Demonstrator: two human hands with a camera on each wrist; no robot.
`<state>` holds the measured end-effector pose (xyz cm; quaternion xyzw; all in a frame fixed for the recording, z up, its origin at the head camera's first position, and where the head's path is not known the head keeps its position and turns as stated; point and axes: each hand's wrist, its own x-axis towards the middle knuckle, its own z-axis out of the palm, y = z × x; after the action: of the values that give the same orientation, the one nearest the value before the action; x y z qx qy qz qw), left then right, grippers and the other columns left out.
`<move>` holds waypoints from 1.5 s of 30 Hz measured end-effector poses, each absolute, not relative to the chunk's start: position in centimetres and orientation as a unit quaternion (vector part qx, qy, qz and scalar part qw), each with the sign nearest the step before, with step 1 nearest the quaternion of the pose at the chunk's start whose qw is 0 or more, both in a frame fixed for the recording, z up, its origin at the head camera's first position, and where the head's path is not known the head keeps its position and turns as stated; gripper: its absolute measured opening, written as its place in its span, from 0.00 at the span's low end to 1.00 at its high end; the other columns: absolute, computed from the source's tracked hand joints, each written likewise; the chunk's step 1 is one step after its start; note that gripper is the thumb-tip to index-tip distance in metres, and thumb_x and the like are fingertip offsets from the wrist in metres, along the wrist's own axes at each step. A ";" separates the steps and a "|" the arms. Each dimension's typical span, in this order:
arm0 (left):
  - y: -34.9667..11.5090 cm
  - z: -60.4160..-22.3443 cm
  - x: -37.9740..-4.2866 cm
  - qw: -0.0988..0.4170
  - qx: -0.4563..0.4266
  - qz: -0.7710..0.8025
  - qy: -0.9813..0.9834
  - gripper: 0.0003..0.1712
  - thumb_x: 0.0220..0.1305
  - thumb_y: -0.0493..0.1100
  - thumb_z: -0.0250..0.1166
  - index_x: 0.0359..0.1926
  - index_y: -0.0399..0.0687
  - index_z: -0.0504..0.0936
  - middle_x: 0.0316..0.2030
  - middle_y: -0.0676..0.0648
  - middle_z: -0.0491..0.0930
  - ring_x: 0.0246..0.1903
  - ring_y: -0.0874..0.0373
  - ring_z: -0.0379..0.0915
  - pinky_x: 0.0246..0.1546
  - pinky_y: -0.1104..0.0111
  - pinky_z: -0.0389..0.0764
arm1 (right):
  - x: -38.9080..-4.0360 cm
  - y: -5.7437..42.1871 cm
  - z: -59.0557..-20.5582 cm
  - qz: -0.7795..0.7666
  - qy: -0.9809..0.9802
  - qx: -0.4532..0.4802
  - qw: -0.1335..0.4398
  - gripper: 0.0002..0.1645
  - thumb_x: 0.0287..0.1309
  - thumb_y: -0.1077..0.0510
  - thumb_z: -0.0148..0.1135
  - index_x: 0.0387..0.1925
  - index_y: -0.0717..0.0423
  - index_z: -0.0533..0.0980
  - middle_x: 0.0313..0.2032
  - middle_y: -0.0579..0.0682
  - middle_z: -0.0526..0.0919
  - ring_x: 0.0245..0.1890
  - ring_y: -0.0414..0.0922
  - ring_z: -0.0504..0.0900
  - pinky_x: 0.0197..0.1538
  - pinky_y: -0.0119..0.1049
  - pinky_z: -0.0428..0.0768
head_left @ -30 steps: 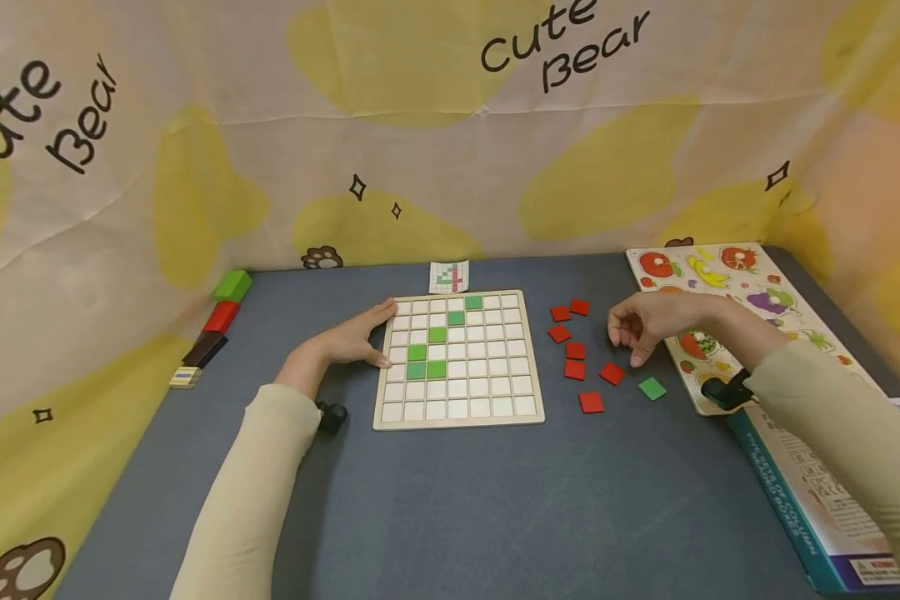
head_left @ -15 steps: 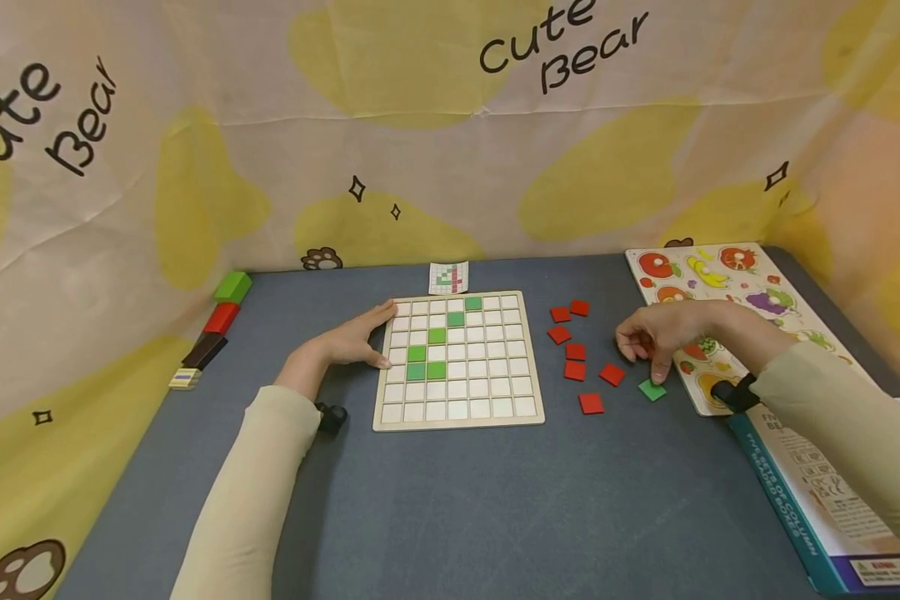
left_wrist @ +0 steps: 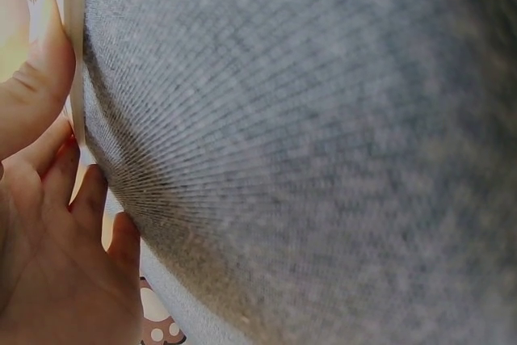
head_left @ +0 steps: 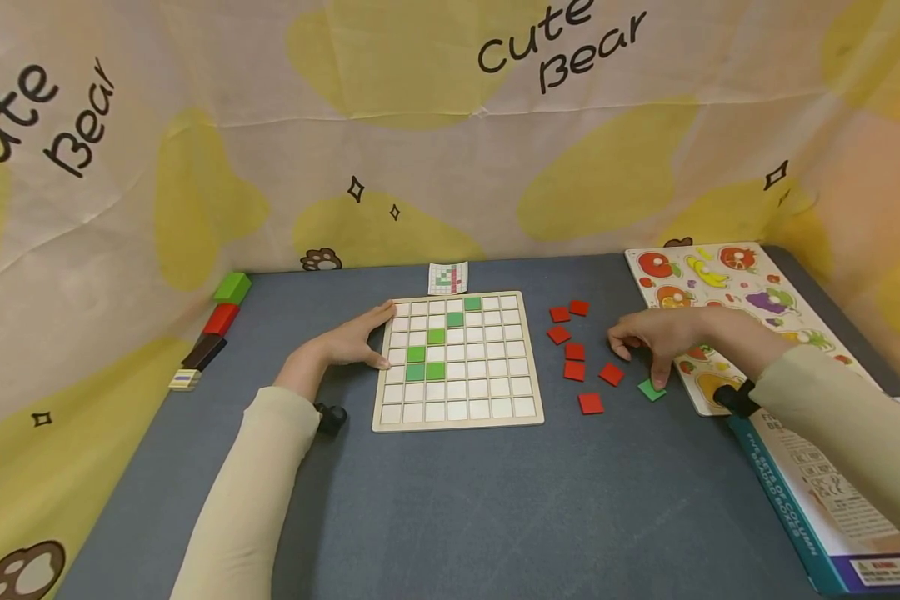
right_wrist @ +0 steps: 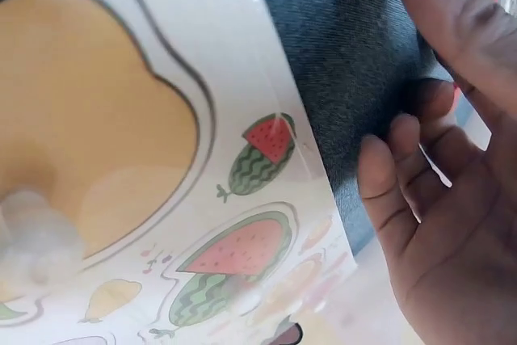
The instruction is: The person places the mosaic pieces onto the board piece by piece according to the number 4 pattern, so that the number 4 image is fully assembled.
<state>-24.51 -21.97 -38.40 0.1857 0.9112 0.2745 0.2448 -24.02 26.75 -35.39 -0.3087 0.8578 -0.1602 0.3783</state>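
Observation:
My left hand [head_left: 350, 337] rests along the left edge of a white grid board [head_left: 461, 421], the thumb over its rim. In the left wrist view, the thumb [left_wrist: 48, 70] touches the pale board edge [left_wrist: 74, 30]. Several green tiles sit in the grid's cells. To the right, the thumb of my right hand [head_left: 663, 337] touches a loose green tile [head_left: 651, 391] lying on the table; the other fingers are bent and apart from it. Only a sliver of that tile shows in the right wrist view. Several red tiles [head_left: 591, 403] lie between the board and this hand.
A small pattern card [head_left: 447, 277] stands behind the board. A fruit puzzle board [head_left: 720, 258] and a box [head_left: 802, 492] lie on the right, under or beside the right forearm. Coloured blocks [head_left: 221, 317] line the far left. Printed cloth hangs behind the table.
My right hand has come down and slightly right, from above the red tiles' side to the loose green tile, where its thumb now touches. The left hand keeps its place on the board.

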 end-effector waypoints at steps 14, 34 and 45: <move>-22.0 -38.4 -24.5 0.248 0.174 0.273 0.913 0.61 0.57 0.41 0.72 0.79 0.45 0.39 0.80 0.42 0.31 0.80 0.41 0.25 0.77 0.42 0.39 | -24.5 26.4 -36.0 -0.191 0.879 -0.298 0.320 0.11 0.61 0.53 0.66 0.36 0.53 0.72 0.26 0.46 0.70 0.26 0.38 0.68 0.33 0.29 0.67; -22.0 -38.3 -24.6 0.251 0.182 0.272 0.911 0.61 0.57 0.40 0.71 0.79 0.43 0.39 0.80 0.41 0.31 0.79 0.39 0.24 0.77 0.41 0.38 | -25.5 24.3 -35.0 -0.262 0.887 -0.258 0.281 0.08 0.56 0.61 0.69 0.32 0.59 0.76 0.26 0.50 0.80 0.25 0.40 0.75 0.33 0.33 0.76; -22.0 -38.5 -24.7 0.249 0.189 0.268 0.911 0.60 0.57 0.40 0.71 0.79 0.43 0.39 0.80 0.41 0.31 0.80 0.41 0.26 0.77 0.43 0.40 | -24.6 14.3 -35.5 -0.353 0.875 -0.271 0.190 0.11 0.61 0.60 0.65 0.46 0.54 0.82 0.31 0.54 0.87 0.32 0.51 0.83 0.36 0.35 0.77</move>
<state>-24.71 -22.00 -38.51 0.1888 0.9114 0.2680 0.2487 -24.64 14.33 -35.46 -0.2715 0.8747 -0.3534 0.1904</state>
